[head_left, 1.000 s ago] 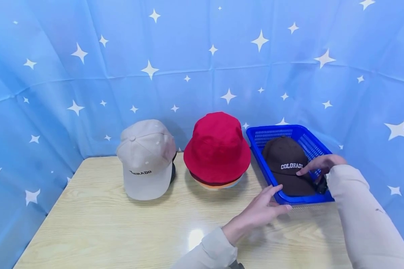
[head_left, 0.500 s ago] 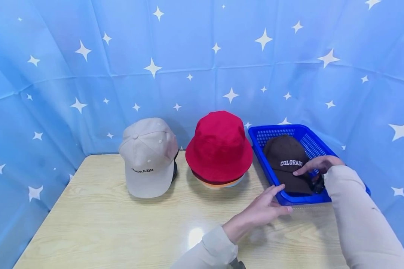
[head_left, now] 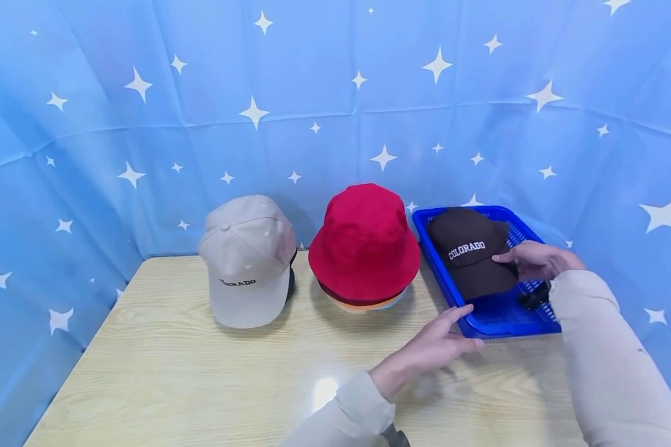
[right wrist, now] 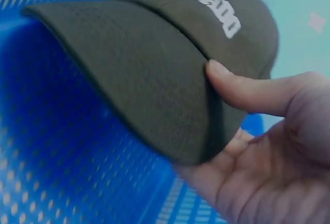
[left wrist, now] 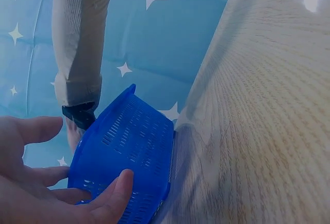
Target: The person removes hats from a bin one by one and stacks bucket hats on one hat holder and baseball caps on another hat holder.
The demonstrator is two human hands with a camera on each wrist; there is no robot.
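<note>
My right hand (head_left: 539,261) pinches the brim of a dark brown baseball cap (head_left: 475,279) lettered COLORADO, thumb on top and fingers underneath. In the right wrist view the cap's brim (right wrist: 144,74) tilts over the perforated basket floor (right wrist: 62,146). The blue plastic basket (head_left: 447,282) stands at the right of the table. At its near left corner is my left hand (head_left: 430,347), fingers spread and fairly straight, fingertips right at the rim. From the left wrist, the hand (left wrist: 67,182) shows beside the basket's slotted wall (left wrist: 139,131).
A stack topped by a red bucket hat (head_left: 363,248) stands left of the basket, with orange and blue brims below. Farther left is a beige baseball cap (head_left: 246,261) over a dark one. A starry blue curtain (head_left: 313,74) hangs behind the wooden table (head_left: 229,385).
My right hand has lifted the brown cap's brim and shifted the cap toward the basket's back left, baring the near floor. My left hand stays at the corner.
</note>
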